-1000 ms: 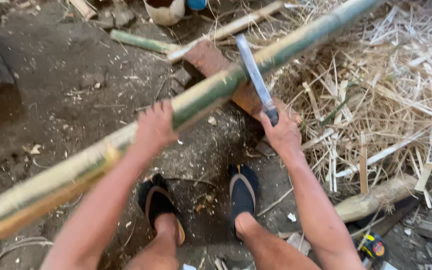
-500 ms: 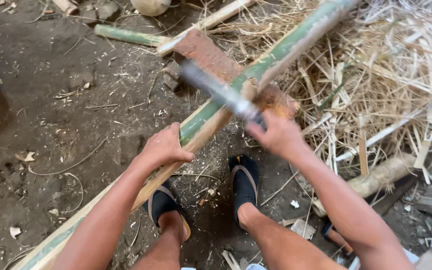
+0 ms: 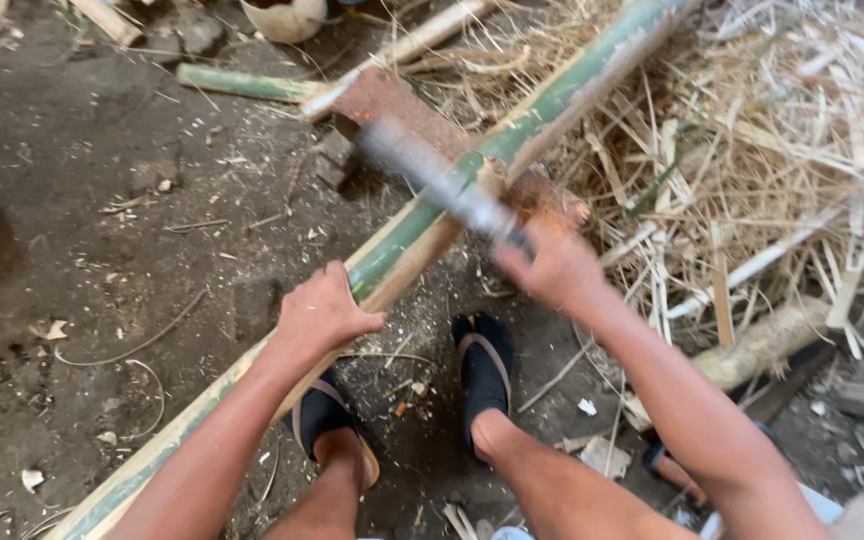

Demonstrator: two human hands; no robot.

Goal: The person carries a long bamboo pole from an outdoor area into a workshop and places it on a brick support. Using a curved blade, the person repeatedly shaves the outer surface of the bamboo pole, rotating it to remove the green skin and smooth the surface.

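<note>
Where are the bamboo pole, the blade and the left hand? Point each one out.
bamboo pole [image 3: 542, 115]: head view, on the green skin of the upper stretch.
blade [image 3: 432, 178]: head view, on the blurred flat of the metal.
left hand [image 3: 322, 312]: head view, on the back of the hand, at the pole.

We see a floor of dark packed earth [image 3: 82, 230], littered with wood chips, thin curled fibres and a few pale scraps. Far above the left hand lie a short green stick [image 3: 242, 83] and a pale round pot [image 3: 287, 17] at the upper edge. To the right of the right hand spreads a thick heap of dry straw-coloured shavings and split strips [image 3: 772, 150], which covers the ground there. Below that heap, right of the right forearm, rests a rough pale log [image 3: 767, 345] beside a dark plank [image 3: 802, 385]. Daylight falls evenly; the far left edge lies in shadow.
</note>
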